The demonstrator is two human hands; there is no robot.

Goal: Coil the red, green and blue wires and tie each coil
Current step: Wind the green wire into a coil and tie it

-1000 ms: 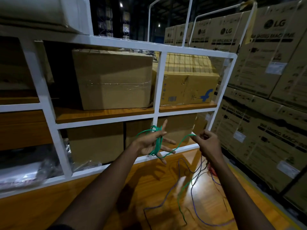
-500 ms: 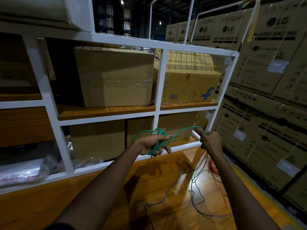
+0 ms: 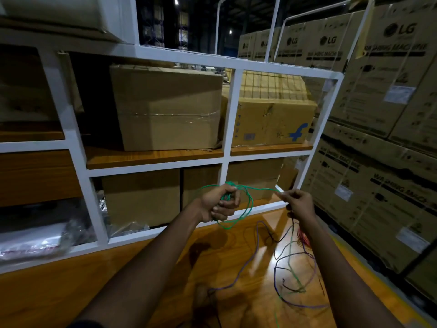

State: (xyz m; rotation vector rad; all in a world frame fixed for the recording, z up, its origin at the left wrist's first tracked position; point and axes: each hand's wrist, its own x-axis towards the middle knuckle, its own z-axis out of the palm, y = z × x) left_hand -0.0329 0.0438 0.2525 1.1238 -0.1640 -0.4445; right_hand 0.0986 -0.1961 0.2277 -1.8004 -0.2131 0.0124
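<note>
Centre frame: left hand (image 3: 220, 205) grips the green wire (image 3: 251, 205) coil, fingers curled round it, loops hanging below; right hand (image 3: 299, 202) pinches the free run just to its right. Blue wire (image 3: 257, 245) and red wire (image 3: 303, 237) lie loose on the tabletop (image 3: 118, 280), lower right. Judgement: lay each turn at matching loop size, light tension, lifting the tail clear of the blue strand.

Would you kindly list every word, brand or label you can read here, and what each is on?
"LG": stacked cartons at the right and further back.
"WASHING MACHINE": same cartons, partly blurred.
Blue "f" logo: cardboard box on the shelf.
White stickers on the cartons: too small to read.
</note>
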